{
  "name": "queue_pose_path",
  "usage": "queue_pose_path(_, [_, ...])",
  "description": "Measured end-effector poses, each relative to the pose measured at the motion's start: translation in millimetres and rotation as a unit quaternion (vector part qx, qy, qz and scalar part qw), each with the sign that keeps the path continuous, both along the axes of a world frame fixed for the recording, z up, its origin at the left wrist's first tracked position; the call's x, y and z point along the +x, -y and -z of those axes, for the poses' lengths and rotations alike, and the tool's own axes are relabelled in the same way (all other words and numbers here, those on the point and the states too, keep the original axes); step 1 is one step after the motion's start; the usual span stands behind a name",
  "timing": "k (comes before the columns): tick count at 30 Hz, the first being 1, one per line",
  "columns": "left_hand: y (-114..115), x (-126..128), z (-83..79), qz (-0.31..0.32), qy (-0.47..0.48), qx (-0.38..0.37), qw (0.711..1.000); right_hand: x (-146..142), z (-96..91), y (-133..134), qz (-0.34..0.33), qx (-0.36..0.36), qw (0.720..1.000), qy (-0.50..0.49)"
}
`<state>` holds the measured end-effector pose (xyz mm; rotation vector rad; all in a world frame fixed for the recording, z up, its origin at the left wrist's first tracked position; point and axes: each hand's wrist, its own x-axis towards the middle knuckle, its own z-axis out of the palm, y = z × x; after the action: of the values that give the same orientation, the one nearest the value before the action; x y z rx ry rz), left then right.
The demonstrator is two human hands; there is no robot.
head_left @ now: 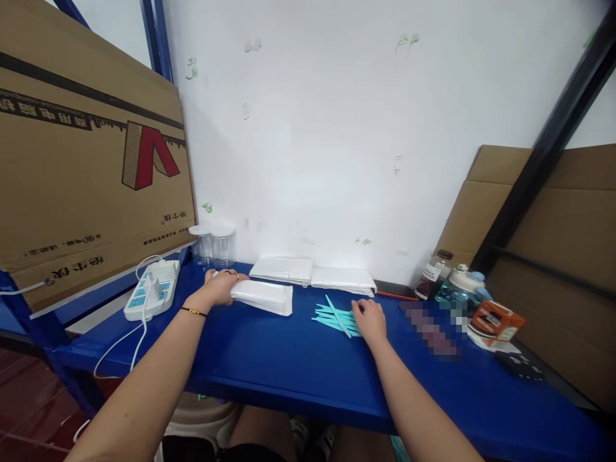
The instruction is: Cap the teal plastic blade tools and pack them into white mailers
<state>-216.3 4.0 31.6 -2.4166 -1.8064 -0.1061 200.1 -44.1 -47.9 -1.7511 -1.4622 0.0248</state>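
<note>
On the blue table, a flat white packet [267, 298] with a sealed flap lies at a slant. My left hand [222, 286] is closed around its left end, the fingertips partly hidden. Right of it is a loose pile of thin turquoise sticks [332, 319], one crossing over the others. Curled fingers of my right hand [369, 321] rest at the right ends of the pile and cover them. Behind both hands, a left stack of white packets [282, 270] and a right stack of white packets [342, 280] lie side by side along the wall.
Two clear lidded jars [222, 247] stand back left, near a white power strip [152, 290] with cables. To the right are a phone [396, 290], a dark bottle [433, 274], a teal jug [461, 285] and an orange box [496, 322]. Large cardboard [86, 167] borders the left.
</note>
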Motion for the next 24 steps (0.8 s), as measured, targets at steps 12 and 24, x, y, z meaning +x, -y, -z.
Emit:
queue_pose_path(12, [14.0, 34.3, 41.5, 0.031, 0.082, -0.117, 0.989, -23.1, -23.0, 44.4, -0.167, -0.065, 0.962, 0.206])
queue_pose_path(24, [2.3, 53.1, 66.6, -0.008, 0.059, -0.091, 0.994, -16.1, -24.7, 35.0, -0.156, 0.001, 0.983, 0.093])
